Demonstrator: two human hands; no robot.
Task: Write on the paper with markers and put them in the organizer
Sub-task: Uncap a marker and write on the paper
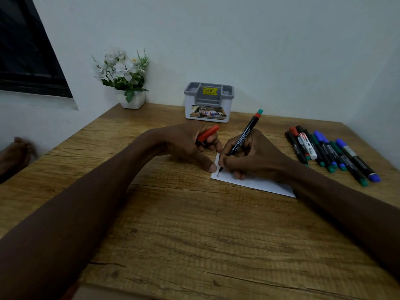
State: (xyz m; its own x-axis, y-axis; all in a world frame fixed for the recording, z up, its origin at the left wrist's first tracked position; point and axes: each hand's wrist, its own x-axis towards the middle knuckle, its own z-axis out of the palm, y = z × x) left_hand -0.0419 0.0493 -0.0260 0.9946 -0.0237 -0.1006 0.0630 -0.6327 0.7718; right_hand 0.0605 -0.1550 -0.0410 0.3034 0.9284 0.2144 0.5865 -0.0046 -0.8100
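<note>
My right hand (255, 156) grips a black marker (244, 135) with a red and teal end, its tip touching the white paper (257, 182) beside a small scribble at the paper's left corner. My left hand (186, 144) holds a red marker cap (208, 133) in its fingers, and its thumb presses next to the paper's left edge. The grey and white organizer (208, 102) stands at the back of the wooden table (173, 224), apart from both hands. Several capped markers (331, 152) in red, green, blue and black lie in a row to the right.
A white pot of artificial flowers (125, 76) stands at the table's back left corner against the wall. A dark window (26, 50) is at the far left. Part of another hand or foot (17, 152) shows beyond the table's left edge.
</note>
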